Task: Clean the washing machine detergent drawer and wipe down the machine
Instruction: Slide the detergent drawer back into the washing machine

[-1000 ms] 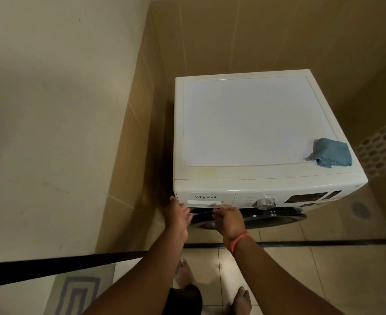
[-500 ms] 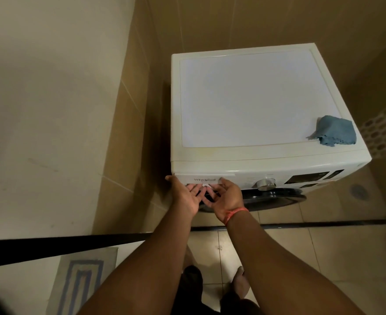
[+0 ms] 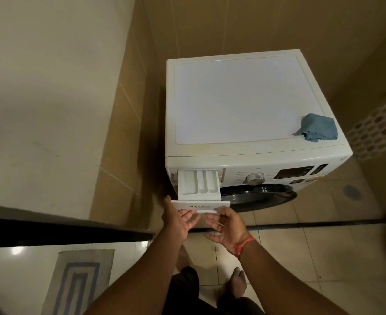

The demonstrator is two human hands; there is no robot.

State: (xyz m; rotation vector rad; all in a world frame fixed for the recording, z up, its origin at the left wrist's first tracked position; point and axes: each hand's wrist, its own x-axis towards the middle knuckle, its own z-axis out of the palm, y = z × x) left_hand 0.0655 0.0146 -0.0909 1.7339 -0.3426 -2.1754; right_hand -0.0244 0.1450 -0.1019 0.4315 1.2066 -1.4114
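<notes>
- One washer, white, front-loading, set in a tiled corner; seen from above and in front.
- One drawer, pulled out from the upper left of the washer front; three compartments visible side by side, all white inside.
- One drawer front panel, marked "Whirlpool", at the outer end of the drawer, nearest the hands.
- Two hands, both just below the panel, palms turned up.
- Left hand: fingers straight and spread, tips under the panel's lower left edge, thumb beside the panel's left end; not curled round anything.
- Right hand: fingers loosely extended toward the panel's lower right edge; contact with the panel uncertain; nothing gripped.
- One red band round the right wrist.
- One blue cloth, crumpled, lying on the washer top near its front right corner, well apart from the drawer and both hands.
- One knob, silver, on the front to the right of the drawer.
- One dark display right of the knob.
- One door, dark and round, partly seen below the knob.
- One mat with blue stripes on the floor at lower left.
- Two bare feet below the arms; the right foot is plainer.
</notes>
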